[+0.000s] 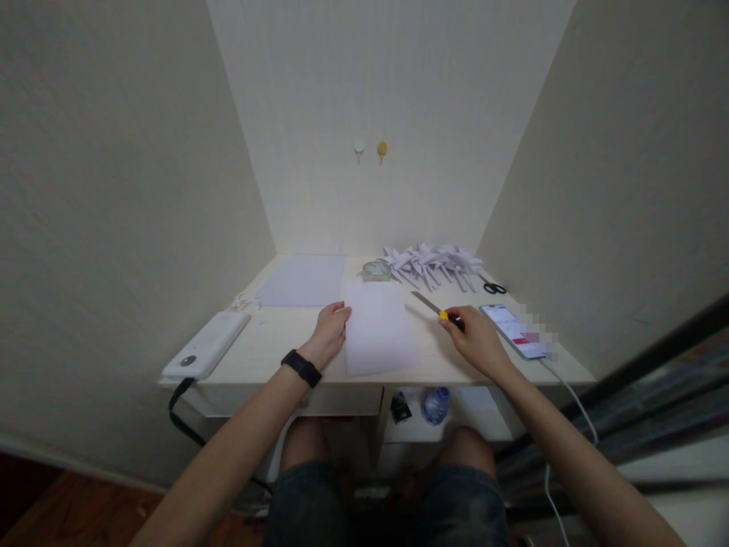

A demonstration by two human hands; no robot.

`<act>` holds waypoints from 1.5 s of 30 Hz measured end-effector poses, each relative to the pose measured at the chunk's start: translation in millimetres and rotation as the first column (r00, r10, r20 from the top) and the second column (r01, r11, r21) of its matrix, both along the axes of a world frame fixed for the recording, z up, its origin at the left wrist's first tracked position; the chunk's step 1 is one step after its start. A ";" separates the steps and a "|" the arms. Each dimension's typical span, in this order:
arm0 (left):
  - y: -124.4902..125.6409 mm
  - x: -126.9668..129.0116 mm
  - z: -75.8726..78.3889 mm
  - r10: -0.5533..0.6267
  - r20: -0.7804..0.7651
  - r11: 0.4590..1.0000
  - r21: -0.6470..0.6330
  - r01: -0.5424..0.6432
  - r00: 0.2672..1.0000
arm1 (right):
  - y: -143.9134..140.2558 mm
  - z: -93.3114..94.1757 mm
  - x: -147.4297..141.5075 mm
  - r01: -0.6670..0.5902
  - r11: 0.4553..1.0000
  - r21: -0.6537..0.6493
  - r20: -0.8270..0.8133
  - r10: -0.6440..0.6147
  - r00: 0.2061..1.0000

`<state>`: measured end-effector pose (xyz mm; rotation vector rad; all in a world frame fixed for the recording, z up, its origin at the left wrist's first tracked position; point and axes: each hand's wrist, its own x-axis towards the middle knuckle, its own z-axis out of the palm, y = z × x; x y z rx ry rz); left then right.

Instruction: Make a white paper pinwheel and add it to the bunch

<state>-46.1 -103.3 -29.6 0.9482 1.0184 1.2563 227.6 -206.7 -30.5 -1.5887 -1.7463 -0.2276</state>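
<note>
Paper sheet [380, 336], white and rectangular, lay flat at the middle of the counter's [273, 346] near edge, its lower end reaching that edge. At its left side the left hand [329, 334], with a black band on the wrist, rested on the counter with fingers loosely curled, the fingertips touching the sheet's left border. To the right of the sheet the right hand [477, 339] was closed around the handle of a utility knife [436, 308], whose yellow slider showed just past the fingers and whose blade pointed away toward the far left, lying low over the counter and apart from the sheet. Just right of that hand a phone [511, 330] lay face up with its screen lit, a white cable running from it over the near right edge. Near the left corner sat a white power bank [206, 346]. Farther back, a second pale sheet [304, 279] lay left of centre, a roll of clear tape [377, 270] stood beside it, and a heap of folded paper pieces [431, 263] filled the far right, with black scissors [493, 286] just beside the heap.
</note>
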 end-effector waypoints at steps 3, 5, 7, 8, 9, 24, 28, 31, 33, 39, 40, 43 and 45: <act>-1.1 -1.4 -4.2 0.005 -0.246 0.998 0.060 0.010 0.969 | 2.7 -5.5 4.8 0.015 0.995 -0.095 0.006 -0.014 1.000; -8.6 -3.8 -6.2 0.125 -0.525 0.967 0.254 0.015 0.842 | 2.9 -8.3 8.0 0.032 0.989 -0.142 -0.003 -0.033 0.999; -21.8 -3.8 -6.9 0.303 -0.740 0.850 0.495 0.180 0.601 | 2.8 -9.3 10.2 0.057 0.981 -0.184 -0.012 -0.061 0.998; -29.9 -2.0 -6.6 0.358 -0.802 0.773 0.542 0.331 0.478 | 2.8 -9.0 10.7 0.070 0.976 -0.205 -0.014 -0.075 0.997; -38.0 1.2 -5.9 0.370 -0.851 0.709 0.517 0.479 0.372 | 2.8 -8.2 10.7 0.083 0.970 -0.226 -0.015 -0.089 0.996; -55.6 27.5 7.7 0.521 -0.839 0.386 0.071 0.920 -0.154 | -12.1 5.7 19.8 0.201 0.926 -0.319 0.116 -0.172 0.978; -58.4 22.6 13.7 0.511 -0.852 0.355 0.087 0.931 -0.115 | -13.4 5.1 21.6 0.204 0.924 -0.324 0.133 -0.169 0.977; -61.4 21.5 16.1 0.492 -0.861 0.364 0.067 0.929 -0.131 | -13.5 3.8 23.0 0.208 0.919 -0.335 0.138 -0.170 0.976; -63.0 22.2 16.2 0.479 -0.865 0.388 0.055 0.920 -0.151 | -13.5 2.8 24.5 0.206 0.916 -0.343 0.136 -0.168 0.976; -61.8 23.8 15.2 0.418 -0.889 0.528 0.069 0.846 -0.189 | -16.4 2.5 23.5 0.179 0.914 -0.364 0.136 -0.138 0.981; -61.0 23.5 14.7 0.421 -0.887 0.555 0.087 0.828 -0.189 | -17.1 3.0 22.3 0.183 0.912 -0.367 0.141 -0.140 0.980; -58.6 22.2 12.3 0.419 -0.893 0.642 0.165 0.749 -0.162 | -18.7 4.7 19.3 0.187 0.910 -0.369 0.159 -0.137 0.978; -57.5 22.0 10.5 0.404 -0.905 0.694 0.211 0.689 -0.130 | -19.0 5.7 18.0 0.181 0.912 -0.368 0.168 -0.126 0.978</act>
